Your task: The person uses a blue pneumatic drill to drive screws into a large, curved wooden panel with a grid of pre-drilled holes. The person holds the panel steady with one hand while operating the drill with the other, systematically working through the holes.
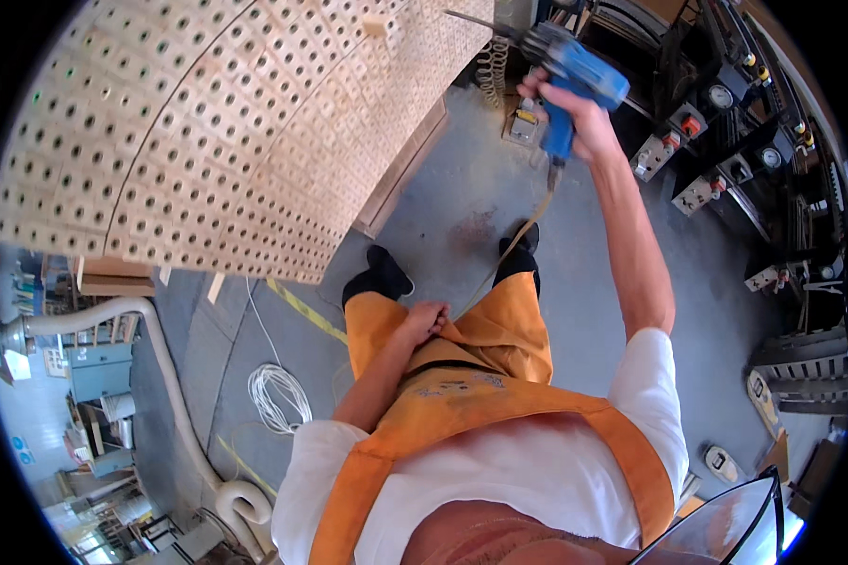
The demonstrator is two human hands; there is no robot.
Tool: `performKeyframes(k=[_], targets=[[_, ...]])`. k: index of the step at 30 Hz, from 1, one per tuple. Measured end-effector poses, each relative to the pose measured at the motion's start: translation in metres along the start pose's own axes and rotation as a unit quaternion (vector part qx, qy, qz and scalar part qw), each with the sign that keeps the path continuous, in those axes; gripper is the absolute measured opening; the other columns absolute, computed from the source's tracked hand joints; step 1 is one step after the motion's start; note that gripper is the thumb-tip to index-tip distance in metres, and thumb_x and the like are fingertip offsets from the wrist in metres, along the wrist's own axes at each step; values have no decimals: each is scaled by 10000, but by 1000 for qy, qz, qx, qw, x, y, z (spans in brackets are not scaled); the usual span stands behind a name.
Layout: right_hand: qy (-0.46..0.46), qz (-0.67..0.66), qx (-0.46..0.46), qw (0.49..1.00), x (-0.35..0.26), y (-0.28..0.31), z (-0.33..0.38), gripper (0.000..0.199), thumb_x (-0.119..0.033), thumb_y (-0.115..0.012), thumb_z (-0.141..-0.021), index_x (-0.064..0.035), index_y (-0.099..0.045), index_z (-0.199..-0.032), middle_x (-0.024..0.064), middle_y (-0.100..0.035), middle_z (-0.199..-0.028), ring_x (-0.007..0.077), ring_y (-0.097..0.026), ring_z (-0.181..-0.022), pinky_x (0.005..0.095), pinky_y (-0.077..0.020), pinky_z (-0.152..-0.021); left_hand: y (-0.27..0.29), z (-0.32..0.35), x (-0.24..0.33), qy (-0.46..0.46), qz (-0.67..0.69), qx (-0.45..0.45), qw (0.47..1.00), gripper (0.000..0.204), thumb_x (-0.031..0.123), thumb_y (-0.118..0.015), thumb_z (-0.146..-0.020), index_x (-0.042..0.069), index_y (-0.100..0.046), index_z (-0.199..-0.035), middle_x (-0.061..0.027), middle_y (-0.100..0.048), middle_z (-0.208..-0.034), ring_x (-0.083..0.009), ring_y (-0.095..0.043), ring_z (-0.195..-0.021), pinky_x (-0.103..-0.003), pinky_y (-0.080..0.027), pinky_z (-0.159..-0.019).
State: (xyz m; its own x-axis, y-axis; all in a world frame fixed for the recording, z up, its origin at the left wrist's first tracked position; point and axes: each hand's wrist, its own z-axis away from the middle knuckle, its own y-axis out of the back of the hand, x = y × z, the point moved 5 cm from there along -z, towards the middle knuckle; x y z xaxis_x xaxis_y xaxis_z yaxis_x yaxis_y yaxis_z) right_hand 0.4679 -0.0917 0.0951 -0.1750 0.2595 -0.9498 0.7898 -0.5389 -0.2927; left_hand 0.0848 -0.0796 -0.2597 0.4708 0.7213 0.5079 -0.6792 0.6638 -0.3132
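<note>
Blue tool (575,80): clenched in your right hand (575,118), raised, nose pointing left at the block stack (217,132), just beside it. Left hand (426,320): fingers curled, empty, resting on your thigh.

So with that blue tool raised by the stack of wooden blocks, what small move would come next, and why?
Probably easing the blue power tool forward: the right hand grips it with its tip just at the edge of the stacked wooden blocks, not clearly touching. The left hand rests on the orange apron, idle.
</note>
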Motion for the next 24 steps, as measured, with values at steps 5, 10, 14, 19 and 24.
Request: performKeyframes(k=[5,10,14,19,24], targets=[[-103,-167,93,976,80,24,116,227,-103,-612,-879,-28,-568,-1088,116,-636,-1044,249,-633,-1018,268,-519,-647,-13,-11,-4,-24,-60,3,998,215,208,-519,-941,26,-593,-855,-37,-495,-650,-115,-440,-530,-263,-305,-409],[-142,-265,143,943,156,15,243,200,-109,-598,-888,-20,-547,-1060,112,-613,-1032,250,-622,-1024,266,-554,-618,-13,-20,16,-92,-371,86,920,293,218,-512,-887,-39,-640,-832,-178,-656,-852,-263,-624,-688,-374,-485,-576],[-150,-402,228,874,203,24,312,235,-131,-602,-899,-53,-563,-1116,89,-620,-1104,249,-601,-1074,296,-553,-662,-8,-38,2,-97,-597,77,793,320,222,-531,-862,-40,-667,-984,-238,-646,-1044,-351,-637,-950,-426,-503,-787],[-78,-485,283,824,220,59,361,231,-136,-591,-913,-59,-556,-1129,68,-598,-1128,235,-579,-1108,297,-570,-690,-27,-56,-27,37,-747,-61,661,312,208,-557,-854,-19,-671,-1037,-232,-638,-1102,-364,-626,-981,-451,-492,-829],[-35,-585,342,735,254,92,383,233,-131,-595,-916,-61,-542,-1132,42,-587,-1125,217,-552,-1149,313,-555,-701,-44,-98,-98,196,-668,-275,663,298,176,-578,-833,3,-672,-1057,-143,-673,-1077,-291,-637,-940,-414,-490,-813]])
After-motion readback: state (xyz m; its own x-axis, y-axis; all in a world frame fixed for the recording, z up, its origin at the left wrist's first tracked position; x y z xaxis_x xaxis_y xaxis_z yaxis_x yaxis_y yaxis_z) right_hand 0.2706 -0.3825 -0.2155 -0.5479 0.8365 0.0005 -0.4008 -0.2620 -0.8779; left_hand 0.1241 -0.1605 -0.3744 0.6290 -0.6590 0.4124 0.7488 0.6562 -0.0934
